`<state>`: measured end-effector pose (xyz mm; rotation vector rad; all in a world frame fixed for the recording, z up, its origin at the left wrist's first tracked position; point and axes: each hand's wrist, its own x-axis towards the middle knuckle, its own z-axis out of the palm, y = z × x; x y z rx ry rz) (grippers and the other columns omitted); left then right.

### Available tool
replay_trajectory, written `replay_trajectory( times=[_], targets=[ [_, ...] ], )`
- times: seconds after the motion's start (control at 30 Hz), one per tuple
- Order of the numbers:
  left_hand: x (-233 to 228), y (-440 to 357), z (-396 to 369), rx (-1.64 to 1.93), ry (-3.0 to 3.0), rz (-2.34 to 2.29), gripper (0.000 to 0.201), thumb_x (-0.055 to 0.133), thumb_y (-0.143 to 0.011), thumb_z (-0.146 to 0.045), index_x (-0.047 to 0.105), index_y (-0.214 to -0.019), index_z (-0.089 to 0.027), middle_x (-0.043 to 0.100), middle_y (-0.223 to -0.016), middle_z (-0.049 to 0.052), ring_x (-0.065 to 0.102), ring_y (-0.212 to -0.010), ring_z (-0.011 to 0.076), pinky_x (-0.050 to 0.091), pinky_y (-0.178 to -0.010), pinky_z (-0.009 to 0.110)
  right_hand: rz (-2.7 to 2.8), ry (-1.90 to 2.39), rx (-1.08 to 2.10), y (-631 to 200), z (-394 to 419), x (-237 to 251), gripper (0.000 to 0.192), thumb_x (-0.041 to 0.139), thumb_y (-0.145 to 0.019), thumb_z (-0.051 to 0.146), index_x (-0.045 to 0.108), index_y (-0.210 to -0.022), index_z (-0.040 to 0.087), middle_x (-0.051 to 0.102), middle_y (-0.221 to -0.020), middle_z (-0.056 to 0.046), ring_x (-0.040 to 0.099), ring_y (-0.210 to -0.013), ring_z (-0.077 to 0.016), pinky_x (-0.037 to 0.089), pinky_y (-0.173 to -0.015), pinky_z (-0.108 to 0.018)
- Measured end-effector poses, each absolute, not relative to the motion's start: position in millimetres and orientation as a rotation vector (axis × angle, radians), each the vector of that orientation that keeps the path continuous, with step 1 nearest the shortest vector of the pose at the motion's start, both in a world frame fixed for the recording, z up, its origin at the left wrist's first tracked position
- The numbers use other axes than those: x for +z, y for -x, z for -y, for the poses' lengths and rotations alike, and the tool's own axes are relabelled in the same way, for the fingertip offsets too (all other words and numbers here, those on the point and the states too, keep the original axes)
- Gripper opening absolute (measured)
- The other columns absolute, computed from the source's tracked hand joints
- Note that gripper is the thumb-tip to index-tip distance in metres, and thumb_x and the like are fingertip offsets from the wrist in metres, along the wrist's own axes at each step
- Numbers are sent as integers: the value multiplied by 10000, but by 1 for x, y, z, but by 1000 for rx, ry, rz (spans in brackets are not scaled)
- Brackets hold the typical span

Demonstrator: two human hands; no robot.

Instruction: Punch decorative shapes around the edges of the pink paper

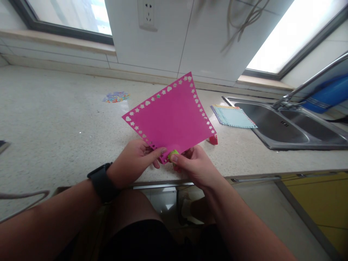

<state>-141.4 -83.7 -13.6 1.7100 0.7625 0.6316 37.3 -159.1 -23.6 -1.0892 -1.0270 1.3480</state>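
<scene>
1. My left hand (pixel 134 159) pinches the near corner of the square magenta paper sheet (pixel 171 117), held up over the speckled stone counter (pixel 59 123).
2. My right hand (pixel 194 165) is closed on a small green paper punch (pixel 173 155) clamped at that corner.
3. Punched hearts and flowers line three edges; the near-right edge looks plain, so I judge one side is left.
4. A pale blue paper stack (pixel 233 116) lies beside the steel sink (pixel 285 127).
</scene>
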Motion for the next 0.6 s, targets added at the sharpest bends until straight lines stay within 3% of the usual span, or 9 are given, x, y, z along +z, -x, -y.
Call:
replay_trajectory(
  times=[0.2,0.33,0.53,0.6],
  targets=[
    [-16,142,81,669,-1657,-797,278,622,-906,-351,678,-707,-165,668,-592,-19,629,-540,108,498,-551,196,901,1051,1465,-43,159,-23,282,845,-740,386,702,-804,151,650,-685,-22,583,-569,-113,441,-509,-217],
    [-16,140,81,743,-1539,-800,244,635,-888,-331,663,-719,-156,655,-584,-21,625,-520,105,505,-536,194,806,1063,1382,-51,163,-22,271,809,-776,411,699,-819,167,661,-766,-26,600,-596,-114,438,-517,-227],
    [-19,138,80,782,-1414,-793,235,643,-874,-356,653,-777,-142,696,-626,13,643,-522,122,525,-527,213,1108,1431,940,-91,167,-11,337,669,-871,522,724,-862,190,662,-800,-43,584,-676,-159,463,-620,-306],
    [-20,138,79,756,-1371,-789,262,623,-887,-382,664,-828,-131,734,-682,49,669,-552,137,549,-551,230,1282,1665,682,-106,167,-9,336,615,-909,512,743,-893,201,691,-845,-56,606,-755,-191,470,-735,-354]
  ],
)
